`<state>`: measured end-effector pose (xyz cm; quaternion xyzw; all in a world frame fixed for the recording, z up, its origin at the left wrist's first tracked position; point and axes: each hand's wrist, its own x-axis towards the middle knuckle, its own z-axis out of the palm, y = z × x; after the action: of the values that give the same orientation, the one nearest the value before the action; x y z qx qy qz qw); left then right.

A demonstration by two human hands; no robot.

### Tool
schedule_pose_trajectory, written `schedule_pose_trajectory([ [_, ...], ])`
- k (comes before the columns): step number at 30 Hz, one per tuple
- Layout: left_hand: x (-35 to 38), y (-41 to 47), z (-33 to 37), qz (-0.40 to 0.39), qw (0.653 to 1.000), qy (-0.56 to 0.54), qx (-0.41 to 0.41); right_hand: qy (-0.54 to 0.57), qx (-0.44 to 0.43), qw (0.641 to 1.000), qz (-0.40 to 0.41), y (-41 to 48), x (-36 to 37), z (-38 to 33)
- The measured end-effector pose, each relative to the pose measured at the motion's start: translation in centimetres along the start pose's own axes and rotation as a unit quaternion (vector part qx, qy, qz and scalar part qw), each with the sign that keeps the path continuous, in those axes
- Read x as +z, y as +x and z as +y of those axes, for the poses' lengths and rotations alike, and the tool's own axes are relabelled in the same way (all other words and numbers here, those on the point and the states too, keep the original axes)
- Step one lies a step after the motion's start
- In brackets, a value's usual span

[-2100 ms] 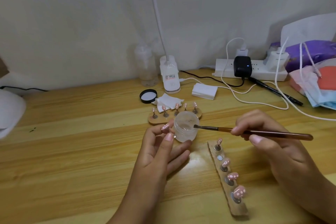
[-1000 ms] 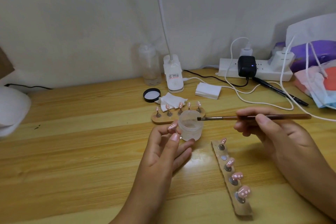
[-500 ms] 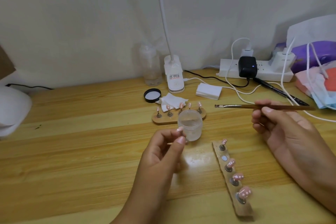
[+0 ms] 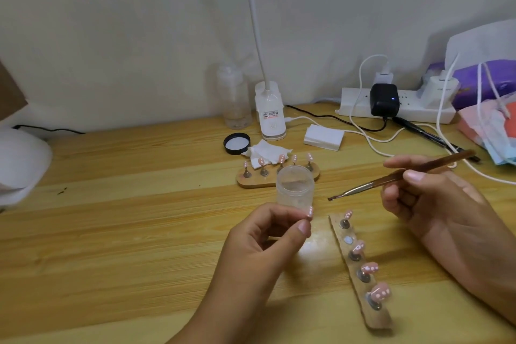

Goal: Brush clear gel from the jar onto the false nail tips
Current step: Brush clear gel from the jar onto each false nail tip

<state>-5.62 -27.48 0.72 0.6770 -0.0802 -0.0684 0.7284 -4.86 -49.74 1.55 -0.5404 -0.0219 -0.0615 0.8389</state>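
A clear open gel jar (image 4: 295, 186) stands on the wooden table. Just in front of it my left hand (image 4: 262, 243) pinches a pink false nail tip (image 4: 309, 212) with white dots between thumb and forefinger. My right hand (image 4: 430, 198) grips a brown brush (image 4: 396, 176); its bristle end points down-left, hanging a little right of the jar and above the pinched tip. A wooden strip holder (image 4: 375, 315) with several pink tips lies at the lower right, one of its posts bare. A second wooden holder (image 4: 251, 180) with several tips stands behind the jar.
The jar's black lid (image 4: 236, 143), crumpled wipes (image 4: 265, 155), a pad stack (image 4: 324, 137), a clear bottle (image 4: 234, 100) and a lamp base (image 4: 270, 117) stand behind. A power strip (image 4: 396, 109) with trailing cables and bags (image 4: 491, 109) fill the back right.
The brush came out of the jar, swung right, then tilted down-left toward the pinched tip. My left hand let go of the jar, which now stands on the table, and kept the nail tip.
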Motion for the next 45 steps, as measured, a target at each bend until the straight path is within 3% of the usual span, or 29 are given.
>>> schedule_pose_trajectory([
  [45, 0.0, -0.2, 0.0, -0.030, 0.999, 0.030, -0.001, -0.099, -0.013, 0.995, -0.015, -0.8, 0.8, -0.5],
])
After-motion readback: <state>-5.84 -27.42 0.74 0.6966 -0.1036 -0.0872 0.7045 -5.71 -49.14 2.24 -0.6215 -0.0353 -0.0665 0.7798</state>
